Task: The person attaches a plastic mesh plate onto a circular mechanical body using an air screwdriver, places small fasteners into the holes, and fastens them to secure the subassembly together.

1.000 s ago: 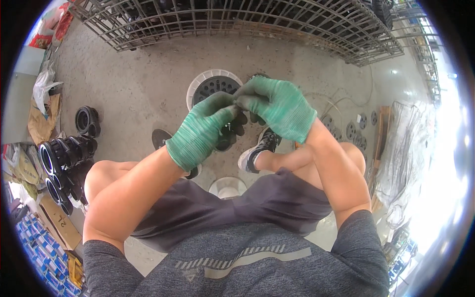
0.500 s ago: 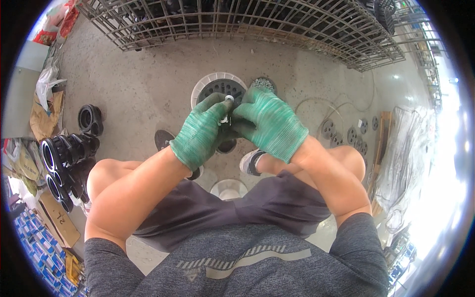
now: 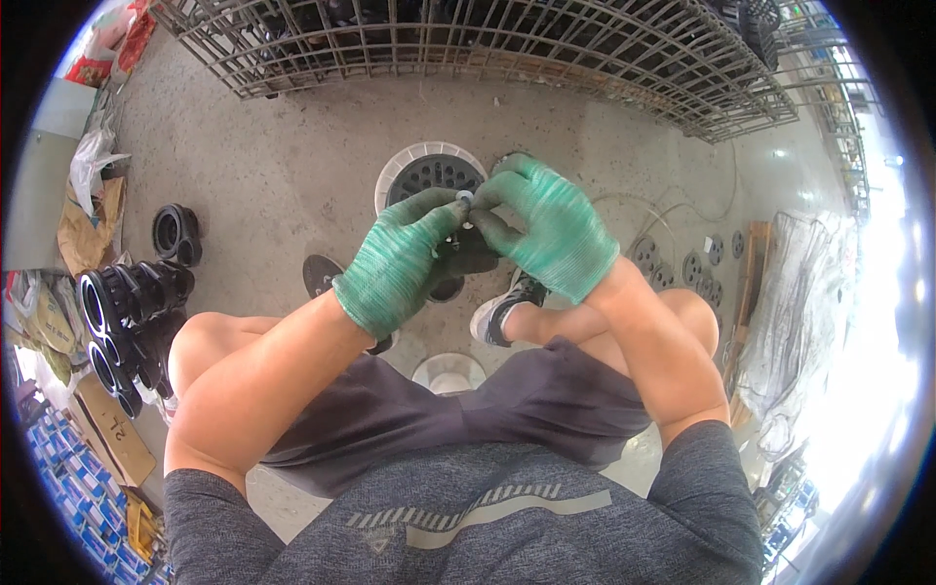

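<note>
Both my hands wear green knitted gloves with dark fingertips and meet in front of my knees. My left hand (image 3: 392, 261) is closed, thumb and forefinger around a small pale round-ended piece (image 3: 466, 196). Small shiny bits show lower along its fingers. My right hand (image 3: 554, 226) is closed in a pinch at the right side of that piece; what its fingertips hold is hidden. A dark mass (image 3: 470, 255) shows under the fingers, its kind unclear. Just beyond stands a round white tub (image 3: 388, 185) with a black disc full of holes (image 3: 439, 171) on it.
A wire cage (image 3: 468, 49) of dark parts spans the far side. Black ring-shaped fittings (image 3: 136, 297) are stacked at left, with another fitting (image 3: 176, 235) beyond. Grey discs with holes (image 3: 694, 265) and a hose (image 3: 624, 198) lie on the floor at right, near pale sheeting (image 3: 795, 322).
My right hand has turned and shifted slightly right, its fingertips now pinching at the pale piece. That piece has moved a little right. The small container beyond is now mostly covered.
</note>
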The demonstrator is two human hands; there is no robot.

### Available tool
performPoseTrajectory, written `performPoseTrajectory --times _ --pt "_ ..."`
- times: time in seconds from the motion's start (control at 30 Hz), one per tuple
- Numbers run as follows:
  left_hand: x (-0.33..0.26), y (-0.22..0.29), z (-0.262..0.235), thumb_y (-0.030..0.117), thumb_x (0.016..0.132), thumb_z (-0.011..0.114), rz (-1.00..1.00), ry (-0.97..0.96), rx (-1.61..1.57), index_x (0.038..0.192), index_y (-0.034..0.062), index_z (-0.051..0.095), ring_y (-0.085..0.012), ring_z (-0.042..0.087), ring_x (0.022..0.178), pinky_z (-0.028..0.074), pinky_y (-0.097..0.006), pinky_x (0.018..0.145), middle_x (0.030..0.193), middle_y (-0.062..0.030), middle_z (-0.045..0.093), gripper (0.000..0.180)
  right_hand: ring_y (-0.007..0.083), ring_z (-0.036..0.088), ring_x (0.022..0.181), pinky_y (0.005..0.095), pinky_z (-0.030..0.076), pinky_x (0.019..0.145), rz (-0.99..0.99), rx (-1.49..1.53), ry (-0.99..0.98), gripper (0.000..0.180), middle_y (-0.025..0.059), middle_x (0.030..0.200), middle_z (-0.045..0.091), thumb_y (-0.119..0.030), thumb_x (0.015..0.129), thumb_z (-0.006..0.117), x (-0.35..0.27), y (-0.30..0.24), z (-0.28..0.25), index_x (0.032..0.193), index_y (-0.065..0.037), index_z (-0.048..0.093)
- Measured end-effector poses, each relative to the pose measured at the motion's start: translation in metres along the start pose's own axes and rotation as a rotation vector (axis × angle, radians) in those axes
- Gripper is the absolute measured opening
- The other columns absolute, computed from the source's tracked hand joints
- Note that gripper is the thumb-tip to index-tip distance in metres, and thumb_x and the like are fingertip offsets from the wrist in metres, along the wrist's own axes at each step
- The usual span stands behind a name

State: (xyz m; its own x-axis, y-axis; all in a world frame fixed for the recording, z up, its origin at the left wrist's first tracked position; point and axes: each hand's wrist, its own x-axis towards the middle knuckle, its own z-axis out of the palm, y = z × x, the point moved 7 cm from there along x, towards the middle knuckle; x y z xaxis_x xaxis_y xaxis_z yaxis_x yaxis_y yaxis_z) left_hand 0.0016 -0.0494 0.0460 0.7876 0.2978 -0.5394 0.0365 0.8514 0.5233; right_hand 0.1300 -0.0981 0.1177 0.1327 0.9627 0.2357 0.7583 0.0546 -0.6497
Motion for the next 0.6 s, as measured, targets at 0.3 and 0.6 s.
performPoseTrajectory --times 0.3,0.6 --pt "-0.001 0.007 -0.005 0.020 0.105 0.055 0.071 0.108 0.047 0.128 0.0024 0.056 -0.0207 0.067 0.101 0.062 -0.036 0.087 0.114 -0.0094 0.064 0.029 0.0322 0.065 0.087 0.0418 0.055 0.074 -0.030 0.031 -0.084 0.029 0.0117 0.097 0.065 -0.012 0.073 0.083 -0.001 -0.010 0.005 0.099 -0.008 0.072" --pt "-0.002 0.006 -0.009 0.019 0.106 0.051 0.075 0.105 0.100 0.128 0.0010 0.054 -0.0209 0.066 0.097 0.062 -0.036 0.085 0.112 -0.0099 0.062 0.029 0.0328 0.063 0.093 0.0434 0.053 0.083 -0.029 -0.022 -0.116 0.028 0.0120 0.099 0.066 -0.019 0.074 0.083 -0.003 -0.015 0.017 0.098 -0.007 0.074"
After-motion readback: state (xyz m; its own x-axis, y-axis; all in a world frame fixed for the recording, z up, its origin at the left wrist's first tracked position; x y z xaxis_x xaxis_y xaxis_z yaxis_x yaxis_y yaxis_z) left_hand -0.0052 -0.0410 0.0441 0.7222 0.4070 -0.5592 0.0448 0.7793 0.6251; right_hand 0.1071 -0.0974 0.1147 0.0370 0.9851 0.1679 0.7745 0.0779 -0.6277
